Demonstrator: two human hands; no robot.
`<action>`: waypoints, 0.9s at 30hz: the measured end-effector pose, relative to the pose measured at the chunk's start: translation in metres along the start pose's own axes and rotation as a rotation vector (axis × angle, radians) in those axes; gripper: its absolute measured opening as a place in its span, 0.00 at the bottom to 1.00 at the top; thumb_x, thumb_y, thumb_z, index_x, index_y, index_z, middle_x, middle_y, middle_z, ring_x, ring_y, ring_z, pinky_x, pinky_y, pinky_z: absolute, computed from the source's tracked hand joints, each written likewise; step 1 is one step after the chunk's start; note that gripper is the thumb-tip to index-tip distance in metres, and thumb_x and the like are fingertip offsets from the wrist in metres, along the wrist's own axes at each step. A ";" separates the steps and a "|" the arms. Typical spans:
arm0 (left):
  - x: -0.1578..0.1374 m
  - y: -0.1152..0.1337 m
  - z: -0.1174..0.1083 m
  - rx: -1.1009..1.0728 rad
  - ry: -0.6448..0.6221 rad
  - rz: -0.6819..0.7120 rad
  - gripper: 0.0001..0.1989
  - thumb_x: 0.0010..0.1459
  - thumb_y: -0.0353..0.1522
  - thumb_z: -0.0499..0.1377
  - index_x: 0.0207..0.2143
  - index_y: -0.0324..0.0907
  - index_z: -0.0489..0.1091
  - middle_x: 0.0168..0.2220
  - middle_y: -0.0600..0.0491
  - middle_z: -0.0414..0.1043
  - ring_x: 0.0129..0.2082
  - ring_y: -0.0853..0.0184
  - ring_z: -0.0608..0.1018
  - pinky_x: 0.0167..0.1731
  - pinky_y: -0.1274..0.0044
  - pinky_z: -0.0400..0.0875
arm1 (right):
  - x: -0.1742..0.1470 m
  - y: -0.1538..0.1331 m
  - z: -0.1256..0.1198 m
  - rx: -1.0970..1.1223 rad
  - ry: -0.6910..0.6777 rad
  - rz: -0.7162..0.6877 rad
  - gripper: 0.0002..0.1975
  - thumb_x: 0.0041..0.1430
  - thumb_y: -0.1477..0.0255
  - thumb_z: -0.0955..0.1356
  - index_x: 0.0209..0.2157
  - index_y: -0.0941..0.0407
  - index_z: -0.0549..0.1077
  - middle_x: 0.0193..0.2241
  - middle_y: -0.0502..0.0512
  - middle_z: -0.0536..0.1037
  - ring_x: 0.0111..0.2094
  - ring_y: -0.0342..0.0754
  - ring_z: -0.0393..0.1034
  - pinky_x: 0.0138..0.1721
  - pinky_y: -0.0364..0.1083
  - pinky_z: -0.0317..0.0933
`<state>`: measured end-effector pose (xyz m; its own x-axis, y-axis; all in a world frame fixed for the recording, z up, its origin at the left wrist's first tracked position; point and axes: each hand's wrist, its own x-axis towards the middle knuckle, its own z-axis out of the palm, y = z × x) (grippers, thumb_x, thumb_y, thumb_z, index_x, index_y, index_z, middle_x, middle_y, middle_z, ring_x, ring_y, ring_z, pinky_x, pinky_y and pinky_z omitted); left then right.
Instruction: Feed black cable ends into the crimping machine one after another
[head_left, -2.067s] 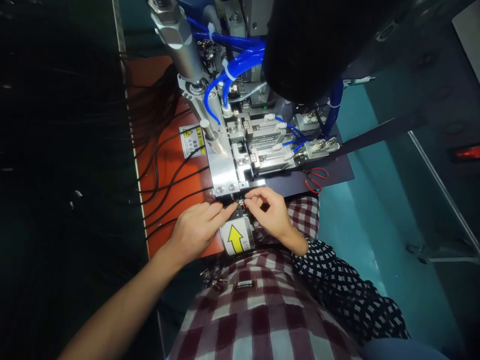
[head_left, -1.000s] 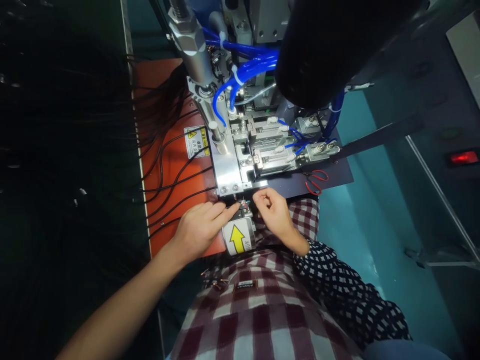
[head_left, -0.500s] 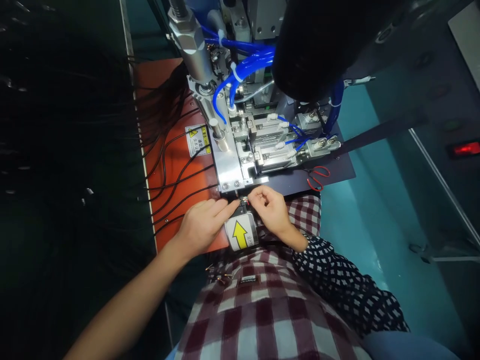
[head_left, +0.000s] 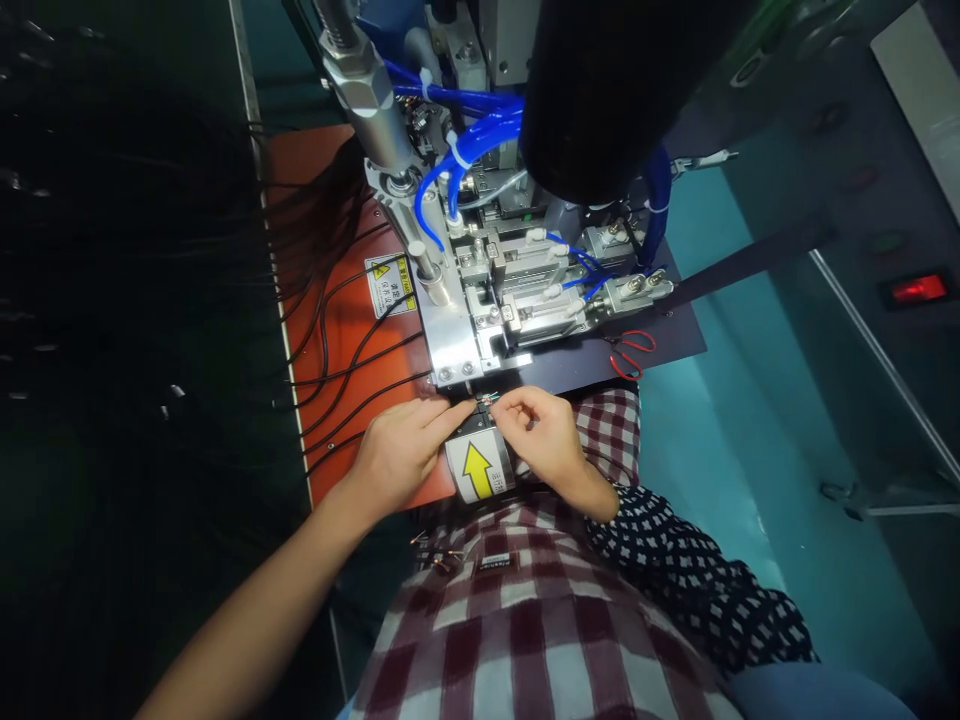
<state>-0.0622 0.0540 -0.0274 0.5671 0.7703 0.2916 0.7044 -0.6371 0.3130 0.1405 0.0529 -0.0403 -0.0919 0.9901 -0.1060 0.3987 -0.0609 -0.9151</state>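
Think of a clock with the little wires [head_left: 487, 400] in the middle. They lie in front of the shiny machine [head_left: 452, 345], between the tips of two hands.

The left hand [head_left: 397, 450] comes from 8 o'clock. Its pointing finger reaches the near end of the wires; I cannot tell if it pinches or just presses. The right hand [head_left: 547, 435] is at 4 o'clock, curled, thumb and first finger close together beside the wires. I cannot tell if a wire is caught between them.

To do this bit well, I think the left finger should be very still while the right tips make small, soft moves, one wire at a time. Pulling hard could bend them. Fingers should also keep out from under the machine.

At 6 o'clock, just below the wires, a white sticker [head_left: 477, 467] has a big yellow arrow pointing up, with small Chinese writing, partly cut off. Lower down, a tag [head_left: 497, 561] on the checked apron [head_left: 555, 610] seems to say "Fashion", but the letters are tiny.

At 10 o'clock, a warning sticker [head_left: 388, 287] sits on the orange board [head_left: 439, 487], with a yellow triangle. Its Chinese words look like 保养设, and a black cord [head_left: 390, 348] runs below it. Red-handled scissors [head_left: 636, 349] lie at 2 o'clock.
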 end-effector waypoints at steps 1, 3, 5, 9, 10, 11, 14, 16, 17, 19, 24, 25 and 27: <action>0.000 0.000 0.000 0.000 -0.003 0.000 0.15 0.63 0.24 0.50 0.47 0.35 0.73 0.32 0.49 0.75 0.30 0.65 0.75 0.29 0.75 0.69 | 0.002 -0.003 -0.002 -0.061 0.010 -0.045 0.06 0.58 0.72 0.67 0.28 0.57 0.75 0.25 0.51 0.74 0.25 0.42 0.64 0.28 0.43 0.59; 0.000 0.001 0.000 0.002 -0.009 -0.001 0.15 0.63 0.24 0.50 0.47 0.35 0.73 0.31 0.49 0.75 0.30 0.65 0.74 0.29 0.76 0.69 | 0.006 -0.006 -0.006 -0.146 0.010 -0.114 0.07 0.58 0.73 0.66 0.28 0.57 0.74 0.26 0.51 0.74 0.25 0.42 0.64 0.29 0.43 0.59; 0.000 0.001 0.000 0.005 -0.010 -0.001 0.15 0.63 0.23 0.50 0.46 0.35 0.74 0.31 0.49 0.75 0.30 0.66 0.74 0.29 0.76 0.69 | 0.012 -0.004 -0.010 -0.129 -0.043 -0.125 0.06 0.58 0.74 0.66 0.28 0.57 0.74 0.26 0.51 0.74 0.25 0.42 0.64 0.29 0.43 0.59; 0.000 0.002 -0.001 0.031 -0.015 0.007 0.16 0.62 0.22 0.49 0.46 0.36 0.74 0.30 0.49 0.75 0.29 0.66 0.74 0.28 0.77 0.68 | 0.023 0.009 -0.014 0.090 -0.216 0.004 0.05 0.57 0.72 0.67 0.29 0.57 0.73 0.23 0.49 0.71 0.24 0.41 0.64 0.26 0.41 0.58; 0.000 0.002 -0.001 0.039 -0.014 0.009 0.16 0.62 0.22 0.49 0.46 0.35 0.74 0.30 0.49 0.75 0.29 0.66 0.74 0.28 0.77 0.68 | 0.025 0.013 -0.014 0.149 -0.250 0.052 0.06 0.57 0.70 0.67 0.29 0.57 0.73 0.23 0.49 0.71 0.23 0.41 0.63 0.24 0.41 0.58; 0.000 0.002 -0.001 0.046 -0.012 0.010 0.16 0.62 0.22 0.49 0.46 0.35 0.74 0.31 0.49 0.75 0.29 0.66 0.74 0.28 0.76 0.68 | 0.026 0.017 -0.014 0.209 -0.274 0.104 0.07 0.57 0.69 0.68 0.29 0.57 0.73 0.23 0.48 0.71 0.22 0.41 0.62 0.23 0.41 0.57; 0.001 0.002 -0.001 0.046 -0.009 0.012 0.15 0.62 0.23 0.50 0.45 0.35 0.74 0.31 0.48 0.75 0.30 0.66 0.74 0.28 0.76 0.68 | 0.027 0.022 -0.014 0.388 -0.292 0.234 0.09 0.55 0.65 0.69 0.30 0.58 0.72 0.22 0.48 0.70 0.19 0.39 0.61 0.21 0.41 0.57; 0.000 0.002 -0.001 0.040 -0.013 0.012 0.15 0.63 0.23 0.50 0.46 0.35 0.74 0.31 0.48 0.75 0.29 0.66 0.74 0.28 0.76 0.68 | 0.025 0.023 -0.011 0.442 -0.274 0.250 0.10 0.55 0.64 0.69 0.31 0.58 0.73 0.23 0.48 0.71 0.19 0.39 0.61 0.21 0.41 0.58; 0.000 0.002 0.000 0.037 -0.013 0.009 0.15 0.63 0.23 0.50 0.46 0.35 0.74 0.31 0.49 0.75 0.29 0.66 0.74 0.28 0.76 0.68 | 0.024 0.022 -0.009 0.447 -0.266 0.239 0.10 0.55 0.64 0.69 0.32 0.57 0.73 0.24 0.49 0.72 0.20 0.40 0.62 0.22 0.41 0.59; -0.001 0.001 0.000 0.034 -0.013 0.000 0.15 0.63 0.23 0.50 0.47 0.36 0.74 0.32 0.49 0.75 0.30 0.66 0.74 0.28 0.76 0.68 | 0.022 0.020 -0.004 0.432 -0.244 0.202 0.09 0.54 0.65 0.70 0.30 0.57 0.73 0.25 0.49 0.73 0.21 0.40 0.63 0.23 0.41 0.59; -0.003 0.001 0.001 0.057 -0.018 0.016 0.16 0.63 0.24 0.49 0.48 0.37 0.73 0.32 0.49 0.75 0.29 0.66 0.74 0.28 0.76 0.67 | 0.028 0.015 0.000 0.443 -0.234 0.284 0.06 0.53 0.71 0.69 0.25 0.58 0.72 0.18 0.46 0.68 0.18 0.39 0.60 0.21 0.41 0.56; -0.003 0.001 0.001 0.070 -0.019 0.020 0.17 0.63 0.24 0.49 0.48 0.38 0.73 0.32 0.49 0.75 0.29 0.67 0.74 0.28 0.76 0.67 | 0.030 0.013 -0.001 0.484 -0.266 0.338 0.07 0.53 0.71 0.68 0.23 0.58 0.71 0.16 0.45 0.67 0.17 0.38 0.58 0.21 0.41 0.54; -0.003 0.001 0.001 0.084 -0.021 0.022 0.17 0.63 0.24 0.48 0.48 0.39 0.73 0.32 0.49 0.75 0.28 0.67 0.74 0.28 0.76 0.67 | 0.032 0.010 -0.004 0.558 -0.329 0.413 0.08 0.52 0.71 0.68 0.22 0.58 0.70 0.15 0.44 0.65 0.17 0.38 0.57 0.21 0.41 0.54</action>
<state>-0.0633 0.0511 -0.0287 0.5908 0.7572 0.2787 0.7246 -0.6498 0.2296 0.1449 0.0847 -0.0515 -0.3373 0.7900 -0.5120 -0.0521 -0.5587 -0.8277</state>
